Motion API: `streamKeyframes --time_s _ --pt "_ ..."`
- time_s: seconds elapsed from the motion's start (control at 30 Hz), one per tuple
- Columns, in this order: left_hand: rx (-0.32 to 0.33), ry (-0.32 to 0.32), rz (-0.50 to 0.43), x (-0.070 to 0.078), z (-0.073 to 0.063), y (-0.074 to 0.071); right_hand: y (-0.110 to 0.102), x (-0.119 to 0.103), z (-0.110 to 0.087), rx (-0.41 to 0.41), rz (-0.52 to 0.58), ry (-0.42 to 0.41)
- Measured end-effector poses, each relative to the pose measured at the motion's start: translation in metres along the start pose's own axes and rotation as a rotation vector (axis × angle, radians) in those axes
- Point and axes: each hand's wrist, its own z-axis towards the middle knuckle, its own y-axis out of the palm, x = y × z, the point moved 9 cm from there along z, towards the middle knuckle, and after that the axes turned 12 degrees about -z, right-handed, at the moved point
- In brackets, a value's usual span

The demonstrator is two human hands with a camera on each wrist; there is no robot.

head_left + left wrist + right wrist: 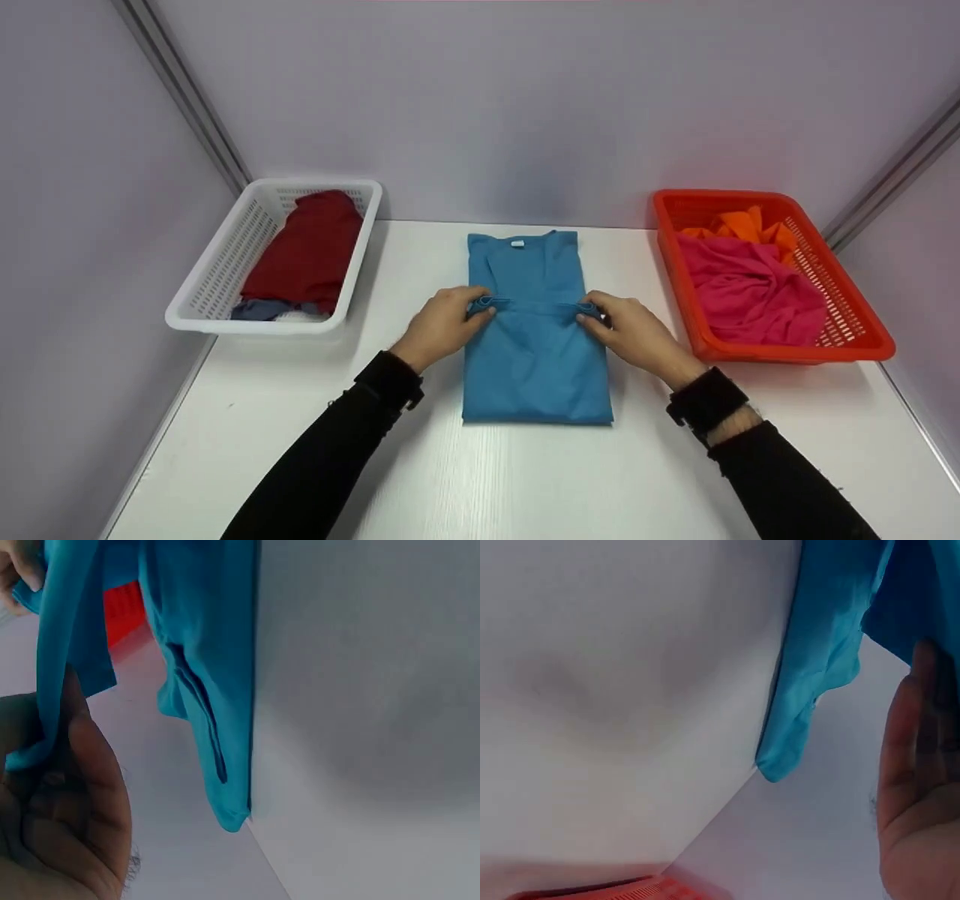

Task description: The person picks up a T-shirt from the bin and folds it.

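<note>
A blue shirt [536, 367], folded into a narrow rectangle, lies on the white table with its collar and white label toward the back wall. Across its middle a folded edge is raised. My left hand [448, 322] pinches the left end of that edge between thumb and fingers. At the opposite end, my right hand [634, 334] pinches the edge the same way. In the left wrist view the shirt's fold [56, 652] hangs between the left thumb and fingers. The right wrist view shows the right fingers [904, 742] against the lifted cloth, part of the grip out of frame.
A white basket [206, 325] at the left holds dark red and grey-blue cloth [307, 251]. On the right, a red basket [795, 352] holds pink cloth [750, 292] and orange cloth [750, 227]. Grey panels [517, 112] stand behind and beside the table [435, 480].
</note>
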Motion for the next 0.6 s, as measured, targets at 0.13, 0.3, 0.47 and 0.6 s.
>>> streamKeyframes --time_s 0.13,0.3,0.47,0.6 --pt "0.004 -0.081 0.073 -0.018 0.013 0.003 0.014 0.012 0.013 -0.018 -0.071 0.057" --pt "-0.045 -0.144 0.072 -0.03 0.02 0.011 0.024 0.017 0.021 -0.05 -0.066 0.087" --pt "-0.09 -0.178 -0.017 -0.033 0.029 0.02 0.036 0.018 0.027 -0.123 0.041 0.118" --pt "-0.107 -0.178 -0.091 -0.033 0.036 0.027 0.043 0.016 0.033 -0.158 0.15 0.109"
